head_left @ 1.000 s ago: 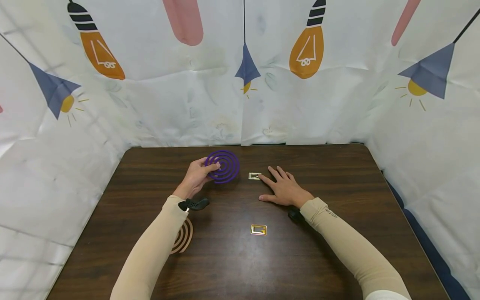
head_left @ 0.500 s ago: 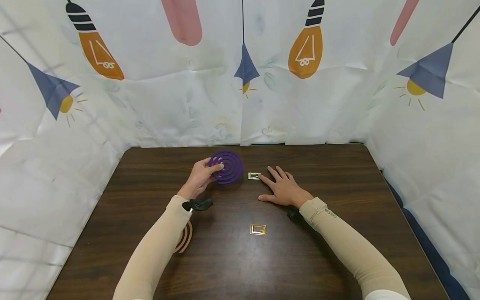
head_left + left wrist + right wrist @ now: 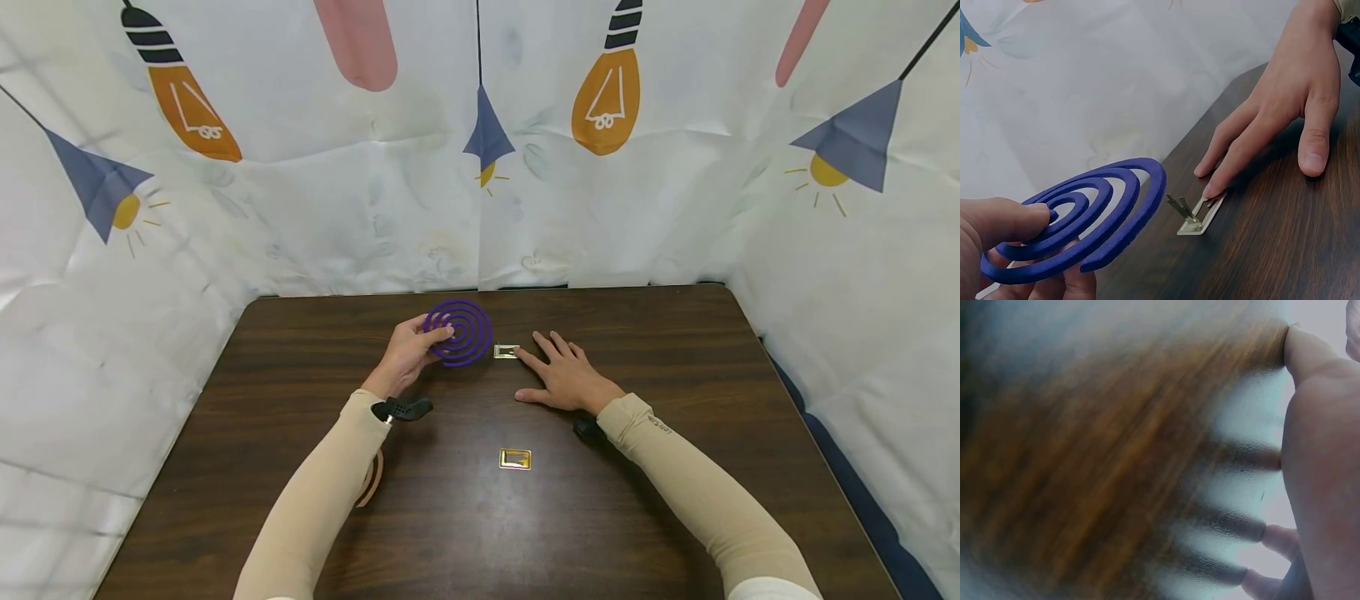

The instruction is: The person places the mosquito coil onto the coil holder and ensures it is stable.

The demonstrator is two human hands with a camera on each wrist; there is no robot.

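A purple spiral mosquito coil (image 3: 1135, 224) is pinched by my left hand (image 3: 407, 357), thumb on top near its centre and fingers beneath. It is raised above the table, tilted in the left wrist view. Just to its right lies a small metal coil stand (image 3: 506, 352) with upright prongs (image 3: 1183, 209) bent up from its flat frame. My right hand (image 3: 568, 379) rests palm down with fingers spread, the index fingertip pressing on the stand's right end. In the right wrist view, the thumb and fingertips meet the wood surface.
A second metal stand (image 3: 515, 459), gold-looking, lies flat nearer me on the dark wood table (image 3: 600, 517). A tan spiral coil (image 3: 377, 479) lies on the table, mostly hidden under my left forearm. A printed white cloth (image 3: 420, 225) stands behind the table.
My left hand has moved slightly right with the purple coil, bringing it closer to the stand under my right fingertip. The forearm now covers more of the tan coil. My right hand stays put.
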